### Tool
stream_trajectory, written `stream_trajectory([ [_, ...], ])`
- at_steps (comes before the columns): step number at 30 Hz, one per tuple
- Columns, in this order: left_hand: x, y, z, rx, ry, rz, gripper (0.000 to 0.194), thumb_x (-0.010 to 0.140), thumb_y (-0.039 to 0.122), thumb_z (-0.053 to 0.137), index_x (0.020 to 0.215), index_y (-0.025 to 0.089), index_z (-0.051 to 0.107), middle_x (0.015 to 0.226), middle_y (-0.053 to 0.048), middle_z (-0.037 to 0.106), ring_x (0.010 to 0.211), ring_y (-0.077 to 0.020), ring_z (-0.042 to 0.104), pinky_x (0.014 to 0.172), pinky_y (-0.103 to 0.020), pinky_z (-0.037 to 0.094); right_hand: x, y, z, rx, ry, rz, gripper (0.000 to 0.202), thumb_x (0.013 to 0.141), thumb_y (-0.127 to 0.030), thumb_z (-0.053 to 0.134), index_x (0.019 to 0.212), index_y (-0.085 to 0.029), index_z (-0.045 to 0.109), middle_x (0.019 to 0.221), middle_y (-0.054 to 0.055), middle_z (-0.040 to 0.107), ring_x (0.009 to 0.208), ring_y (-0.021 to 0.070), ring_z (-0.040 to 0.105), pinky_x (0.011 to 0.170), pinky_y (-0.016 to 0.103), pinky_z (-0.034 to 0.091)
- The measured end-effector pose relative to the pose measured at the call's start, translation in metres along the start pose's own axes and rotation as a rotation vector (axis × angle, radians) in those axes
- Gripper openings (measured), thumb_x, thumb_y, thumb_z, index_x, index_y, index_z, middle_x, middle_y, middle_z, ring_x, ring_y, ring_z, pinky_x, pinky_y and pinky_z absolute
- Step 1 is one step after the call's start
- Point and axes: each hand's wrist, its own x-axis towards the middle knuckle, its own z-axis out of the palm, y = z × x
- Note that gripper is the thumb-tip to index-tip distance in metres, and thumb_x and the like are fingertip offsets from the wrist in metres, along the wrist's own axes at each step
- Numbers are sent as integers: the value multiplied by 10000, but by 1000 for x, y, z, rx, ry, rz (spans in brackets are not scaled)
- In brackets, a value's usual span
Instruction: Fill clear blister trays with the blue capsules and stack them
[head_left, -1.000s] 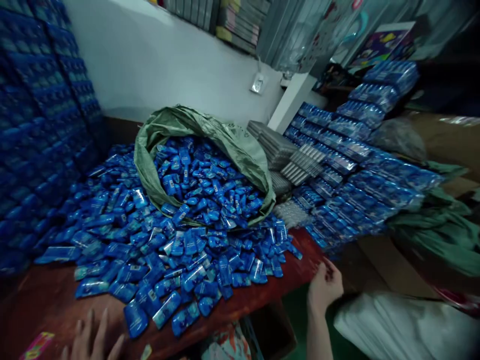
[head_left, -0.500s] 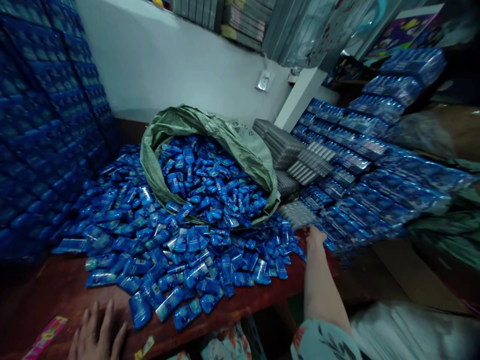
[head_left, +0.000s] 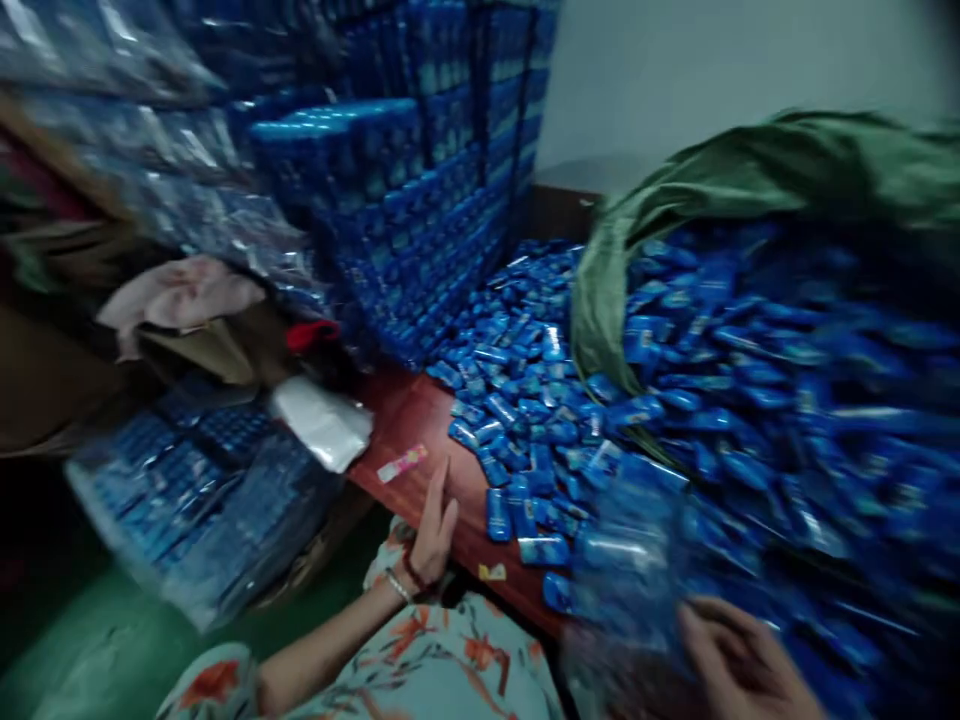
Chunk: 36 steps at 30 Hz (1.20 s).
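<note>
Glossy plastic covers the blue packets [head_left: 541, 549]. The held piece [head_left: 626, 550], near right, is clear shiny plastic. The green sack [head_left: 604, 300] looks crinkled.

Dim, cool light here, seemingly from overhead, glinting off the stacked blue packs [head_left: 409, 190] and flaring on the silvery sheet [head_left: 322, 422], while the far left edge sinks into near-black shadow! Blur smears the right hand [head_left: 750, 655] and the clear plastic [head_left: 634, 560] against it, the green sack [head_left: 780, 150] is soft, and the wide view stretches things toward the edges.
</note>
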Motion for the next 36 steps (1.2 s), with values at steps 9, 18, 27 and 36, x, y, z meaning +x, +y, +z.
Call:
stream_trajectory([
  [9, -1, 3, -72, -136, 207, -137, 590, 902, 444, 415, 1417, 211, 247, 1453, -123, 334, 1303, -237, 377, 1094, -426, 288, -44, -65, 156, -180, -683, -326, 395, 851, -308, 365, 1189, -132, 466, 620, 10, 626, 504, 182, 595, 467, 258, 400],
  [18, 9, -11, -54, 462, 68, 146, 629, 901, 307, 446, 1449, 229, 148, 1512, -143, 160, 1377, -278, 213, 1094, -496, 263, -29, -47, 136, -270, -451, -470, 311, 921, -279, 363, 1125, -188, 579, 1001, 96, 649, 941, 204, 598, 820, 324, 460],
  [27, 8, -1, -41, 573, 13, 209, 693, 880, 308, 491, 1454, 228, 111, 1518, -169, 76, 1390, -335, 110, 1080, -565, 222, -19, -24, 95, -406, -423, -412, 290, 902, -304, 431, 1135, -197, 567, 1021, 95, 603, 945, 228, 515, 814, 367, 417],
  [36, 38, 47, -26, 605, -359, 439, 364, 847, 323, 554, 1190, 209, 508, 1120, -99, 550, 1036, -240, 515, 883, -396, 442, -7, -49, 136, -820, -551, -407, 273, 851, -233, 506, 1112, -152, 525, 1001, 117, 546, 922, 259, 498, 736, 352, 384],
])
